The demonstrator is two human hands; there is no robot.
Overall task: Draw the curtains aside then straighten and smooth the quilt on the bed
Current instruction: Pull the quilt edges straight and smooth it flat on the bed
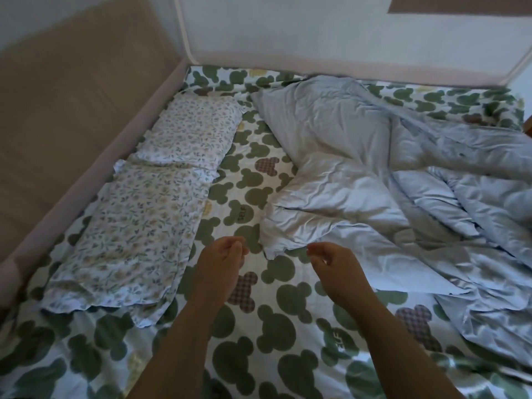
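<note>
Reaching fwd w/ both hands: left hand (221,263) and right hand (334,266) hover above the sheet (288,326), fingers loosely curled, gripping nothing. Quilt (359,174) lies bunched ahead and to the right of the right hand. Its near corner (269,250) pokes into the gap betw the two hands, just past the fingertips. Right hand is nearer: its fingertips sit just beside the quilt edge, contact can't be told. Left hand is slightly further from the corner, w/ pillows (138,226) off to its left. Quilt's long axis runs from that corner away and rightward, diagonal to the arms. Prob next: right hand takes the edge, left takes the corner, then both pull toward the pillows. No curtains in view.
</note>
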